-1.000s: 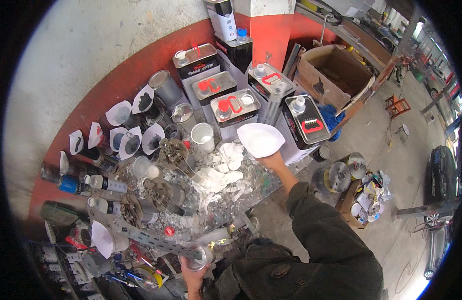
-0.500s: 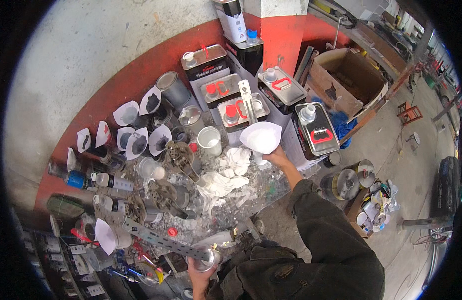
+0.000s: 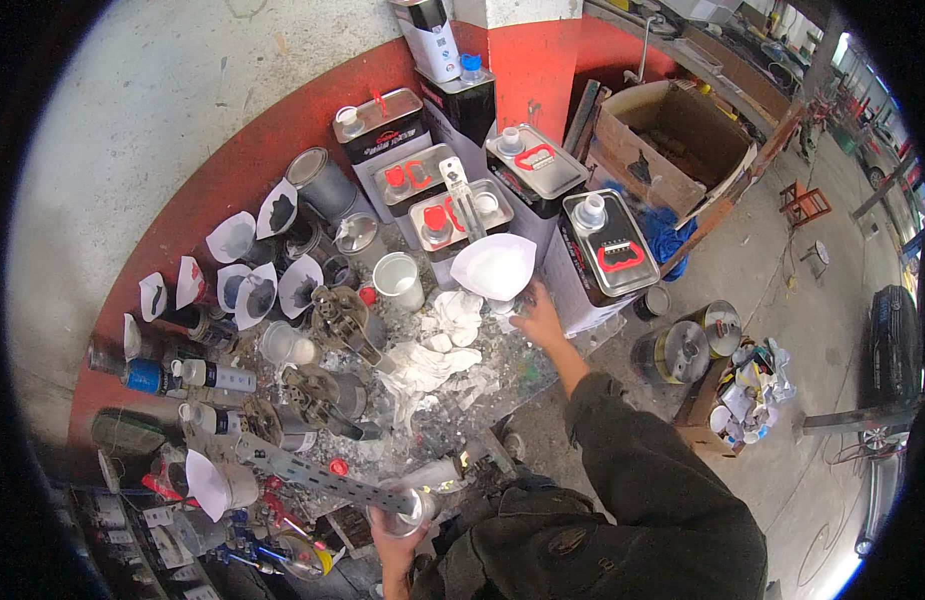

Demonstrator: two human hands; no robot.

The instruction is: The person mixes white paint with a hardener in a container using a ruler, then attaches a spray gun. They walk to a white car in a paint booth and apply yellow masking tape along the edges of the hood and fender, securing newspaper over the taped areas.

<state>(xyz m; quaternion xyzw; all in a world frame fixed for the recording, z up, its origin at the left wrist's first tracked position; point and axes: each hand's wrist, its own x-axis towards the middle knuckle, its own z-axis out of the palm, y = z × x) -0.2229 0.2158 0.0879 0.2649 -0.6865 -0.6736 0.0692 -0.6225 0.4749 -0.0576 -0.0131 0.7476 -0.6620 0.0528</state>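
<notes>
Near the lower edge my left hand [image 3: 394, 540] is wrapped round a small silvery cup [image 3: 419, 520]. The end of a perforated metal strip [image 3: 332, 482] lies over the cup's mouth. My right hand [image 3: 544, 320] is beside a white paper cone funnel [image 3: 494, 268], its thumb and fingers apart and nothing plainly held between them. The funnel sits at the end of another upright metal strip [image 3: 462, 200]; what is under it is partly hidden by its rim. Left of the funnel stands a translucent plastic cup [image 3: 398, 280], and crumpled white cloth [image 3: 432, 360] lies below it.
Rectangular metal cans [image 3: 610, 245] with red handles crowd the back. Several used paper funnels [image 3: 254, 295] stand along the left, near spray guns [image 3: 342, 315]. A cardboard box [image 3: 672, 150], drums [image 3: 672, 352] and a full waste box [image 3: 747, 400] are at right.
My right hand has shifted slightly down from the paper funnel and its fingers have spread. The whole view has swung a little, moving the bench leftward. My left hand still holds the cup.
</notes>
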